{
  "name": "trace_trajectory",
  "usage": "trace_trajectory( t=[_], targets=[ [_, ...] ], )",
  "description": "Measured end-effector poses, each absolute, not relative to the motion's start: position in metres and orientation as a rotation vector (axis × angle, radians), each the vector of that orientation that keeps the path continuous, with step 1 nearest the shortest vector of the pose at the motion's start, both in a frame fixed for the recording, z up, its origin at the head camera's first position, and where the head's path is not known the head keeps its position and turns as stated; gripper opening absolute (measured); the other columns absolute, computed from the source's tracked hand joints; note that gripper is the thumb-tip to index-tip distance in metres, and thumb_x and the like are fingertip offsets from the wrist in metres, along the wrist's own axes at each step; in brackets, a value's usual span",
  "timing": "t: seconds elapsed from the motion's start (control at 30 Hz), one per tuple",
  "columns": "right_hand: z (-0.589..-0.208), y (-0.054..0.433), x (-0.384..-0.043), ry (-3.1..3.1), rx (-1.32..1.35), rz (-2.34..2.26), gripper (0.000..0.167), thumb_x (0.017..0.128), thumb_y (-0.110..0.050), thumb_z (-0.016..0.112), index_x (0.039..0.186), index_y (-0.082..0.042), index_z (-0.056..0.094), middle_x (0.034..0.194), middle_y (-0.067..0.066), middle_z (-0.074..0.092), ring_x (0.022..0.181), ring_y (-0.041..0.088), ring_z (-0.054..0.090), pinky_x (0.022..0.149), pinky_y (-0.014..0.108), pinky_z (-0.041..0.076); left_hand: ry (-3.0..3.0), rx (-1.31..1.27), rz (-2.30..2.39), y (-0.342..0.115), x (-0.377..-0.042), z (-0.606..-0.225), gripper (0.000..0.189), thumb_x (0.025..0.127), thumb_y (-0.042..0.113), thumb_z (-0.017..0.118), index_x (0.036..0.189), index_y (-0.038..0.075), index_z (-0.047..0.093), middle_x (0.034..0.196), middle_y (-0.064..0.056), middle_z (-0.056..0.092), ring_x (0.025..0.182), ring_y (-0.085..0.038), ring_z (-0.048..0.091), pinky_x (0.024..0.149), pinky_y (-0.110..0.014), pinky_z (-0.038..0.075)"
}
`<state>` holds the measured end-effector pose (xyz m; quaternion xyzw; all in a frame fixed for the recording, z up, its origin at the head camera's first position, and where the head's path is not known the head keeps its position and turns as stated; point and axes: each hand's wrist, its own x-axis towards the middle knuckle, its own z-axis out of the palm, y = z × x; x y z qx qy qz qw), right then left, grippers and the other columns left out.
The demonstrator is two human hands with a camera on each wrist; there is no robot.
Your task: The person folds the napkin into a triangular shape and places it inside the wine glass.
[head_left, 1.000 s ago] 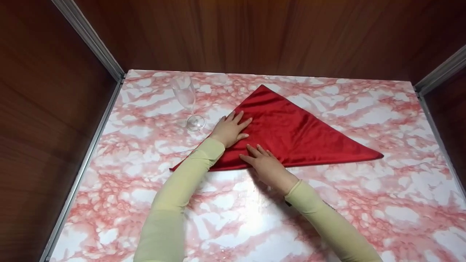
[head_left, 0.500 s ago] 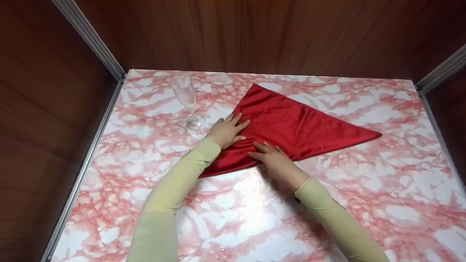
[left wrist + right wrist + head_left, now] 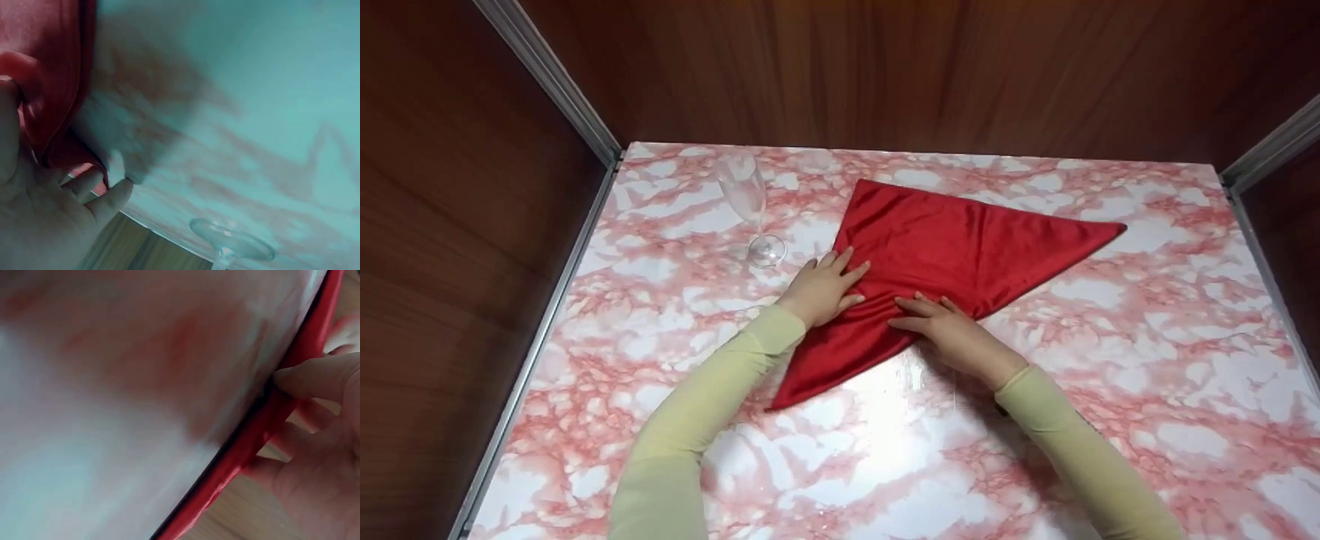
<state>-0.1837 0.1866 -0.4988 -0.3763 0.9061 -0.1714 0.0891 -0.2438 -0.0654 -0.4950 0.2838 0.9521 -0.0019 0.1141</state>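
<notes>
A red satin cloth (image 3: 922,232), folded into a triangle, lies on the table with small wrinkles between the two hands. My left hand (image 3: 819,291) rests on its left edge, fingers spread and fairly straight. On the near edge lies my right hand (image 3: 952,330), its extended fingers touching the fabric. In the left wrist view, the cloth (image 3: 48,73) bunches beside the left palm (image 3: 45,214). The right wrist view has the right fingertips at the dark-hemmed border of the cloth (image 3: 259,424).
A clear stemmed glass (image 3: 766,250) stands to the left of the cloth, close to the left hand. Its base (image 3: 233,239) also shows in the left wrist view. Dark wooden panels (image 3: 915,75) enclose the back and sides of the marbled table (image 3: 660,315).
The cloth has turned counterclockwise: its right corner swung away and its left corner came nearer. My right hand slid rightward, while my left hand shifted slightly left and nearer.
</notes>
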Motion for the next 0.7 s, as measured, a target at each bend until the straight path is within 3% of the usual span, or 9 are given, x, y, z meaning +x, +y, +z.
trace_trajectory(
  t=[0.13,0.4,0.53,0.7],
  targets=[
    [-0.499,0.194,-0.185,2.67,-1.161,-0.535,0.058,0.084,0.013,0.058,0.133,-0.018,0.059,0.148,0.01,0.039,0.137,0.037,0.03,0.107,0.06,0.021,2.836,0.848,-0.023,-0.064,-0.234,-0.497,0.062,0.098,0.054,0.037,0.152,0.024,0.027,0.155,-0.017,0.022,0.137,-0.035,0.027,0.109,-0.049,0.024],
    [-0.491,0.184,-0.174,2.713,-1.116,-0.538,0.043,0.085,-0.003,0.063,0.128,-0.011,0.062,0.144,0.018,0.042,0.133,0.043,0.033,0.107,0.058,0.025,2.845,0.962,0.032,-0.068,-0.242,-0.496,0.054,0.101,0.047,0.036,0.148,0.019,0.038,0.149,-0.019,0.034,0.136,-0.035,0.029,0.112,-0.049,0.017],
    [-0.491,0.168,-0.165,2.733,-1.087,-0.51,0.05,0.085,-0.014,0.064,0.134,-0.01,0.055,0.146,0.022,0.037,0.134,0.042,0.032,0.108,0.055,0.025,2.842,0.981,0.055,-0.072,-0.257,-0.497,0.049,0.103,0.04,0.034,0.149,0.02,0.036,0.152,-0.015,0.029,0.14,-0.034,0.022,0.113,-0.05,0.016],
    [-0.492,0.141,-0.153,2.703,-1.064,-0.47,0.064,0.09,-0.039,0.063,0.147,-0.017,0.041,0.153,0.02,0.025,0.139,0.04,0.022,0.111,0.05,0.021,2.861,0.95,0.014,-0.076,-0.276,-0.5,0.049,0.104,0.037,0.034,0.152,0.026,0.028,0.157,-0.01,0.019,0.143,-0.032,0.014,0.113,-0.049,0.014]
  ],
)
